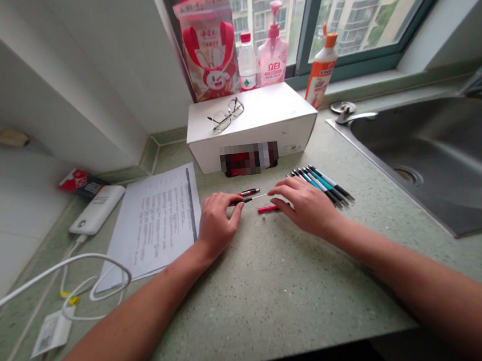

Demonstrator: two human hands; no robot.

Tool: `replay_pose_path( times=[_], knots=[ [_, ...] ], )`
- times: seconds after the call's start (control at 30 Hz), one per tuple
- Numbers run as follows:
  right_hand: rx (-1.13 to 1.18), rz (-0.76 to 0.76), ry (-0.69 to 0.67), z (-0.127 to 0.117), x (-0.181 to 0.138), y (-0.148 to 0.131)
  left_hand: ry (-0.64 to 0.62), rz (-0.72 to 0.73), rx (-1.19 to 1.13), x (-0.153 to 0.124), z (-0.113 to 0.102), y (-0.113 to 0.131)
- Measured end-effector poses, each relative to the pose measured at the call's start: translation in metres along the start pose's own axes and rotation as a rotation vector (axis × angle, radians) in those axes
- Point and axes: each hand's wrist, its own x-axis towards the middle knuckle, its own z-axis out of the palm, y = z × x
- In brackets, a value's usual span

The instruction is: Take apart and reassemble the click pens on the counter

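Observation:
My left hand (218, 220) is closed, thumb and fingers pinching a black pen section (246, 200) just above the counter. A thin pale pen refill (260, 196) sticks out of it to the right. My right hand (306, 205) meets the far end of this refill, its thumb and index finger closed around it. Under the right thumb lies a red pen barrel (265, 209), partly covered. Behind the left fingertips rests a black and red pen part (250, 192). A tiny piece (263, 218) lies in front of the barrel.
Several pens (325, 183) lie side by side beyond my right hand. A white box (251, 116) bearing glasses (226, 115) stands behind. Printed sheets (155, 224), a power bank (97, 210) and a white cable (120, 262) are at left; a steel sink (444, 147) is at right.

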Motion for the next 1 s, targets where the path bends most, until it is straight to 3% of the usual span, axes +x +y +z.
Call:
replay_pose_path(
  times=[0.1, 0.23, 0.33, 0.53, 0.73, 1.0],
  knots=[
    [-0.021, -0.014, 0.052, -0.003, 0.001, -0.004, 0.020, 0.087, -0.073, 0.000, -0.002, 0.004],
    [-0.016, -0.059, -0.042, -0.002, 0.001, -0.003, 0.029, 0.169, -0.119, 0.000, -0.004, 0.008],
    [-0.042, -0.034, -0.067, -0.006, 0.002, 0.002, 0.031, 0.121, -0.121, -0.001, -0.003, 0.007],
    [-0.078, 0.049, 0.005, -0.022, 0.003, 0.016, 0.075, -0.045, -0.209, -0.003, 0.000, 0.000],
    [-0.031, -0.041, -0.059, -0.020, 0.002, 0.010, 0.009, 0.029, -0.180, -0.001, -0.005, 0.004],
    [0.016, -0.040, -0.085, -0.017, 0.000, 0.004, -0.057, 0.069, -0.176, -0.001, -0.004, 0.006]
  ],
)
